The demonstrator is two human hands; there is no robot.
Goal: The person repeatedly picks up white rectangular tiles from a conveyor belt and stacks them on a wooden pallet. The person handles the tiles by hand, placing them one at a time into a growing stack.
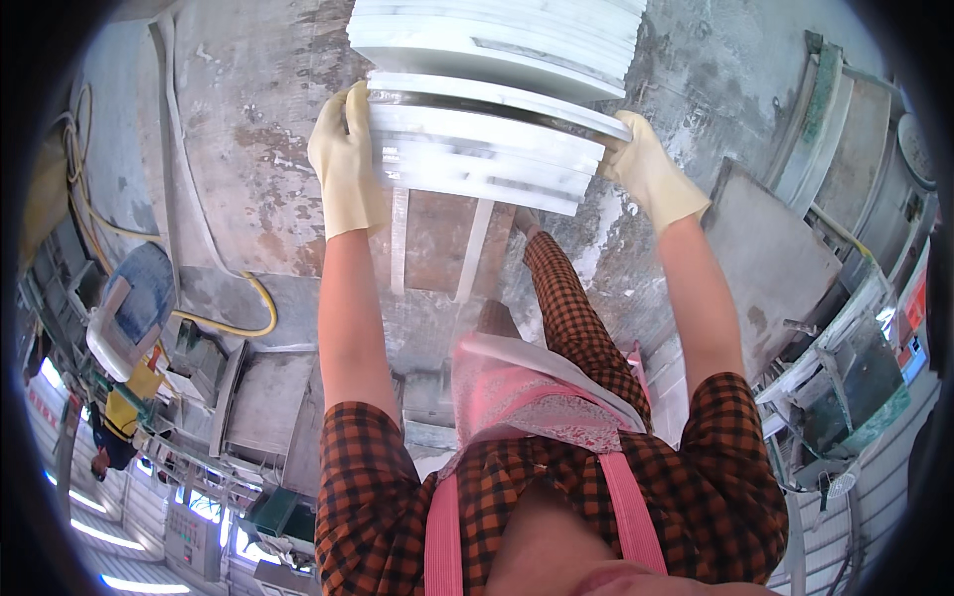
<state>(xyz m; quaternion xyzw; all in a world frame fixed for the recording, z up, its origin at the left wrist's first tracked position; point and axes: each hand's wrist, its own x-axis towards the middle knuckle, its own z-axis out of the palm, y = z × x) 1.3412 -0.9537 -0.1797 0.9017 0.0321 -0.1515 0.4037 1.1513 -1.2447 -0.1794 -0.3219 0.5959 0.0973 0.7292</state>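
Both my hands wear cream rubber gloves. My left hand [348,174] is closed on the left end of a long white stone-like slab [497,95], and my right hand [651,174] grips its right end. A dark gap runs along the slab's near side, between it and a stack of similar white slabs [477,154] with faint grey streaks. Two pale strips [475,248] reach from under that stack toward me. Beyond the held slab stands a larger stack of white slabs [497,30]. My fingertips are partly hidden behind the slab ends.
The concrete floor [253,149] is stained. On the left lie a yellow hose [266,303] and a blue and white rounded object [134,308]. A grey board [760,268] and machinery [855,397] stand on the right. Another person [114,437] is far off at the lower left.
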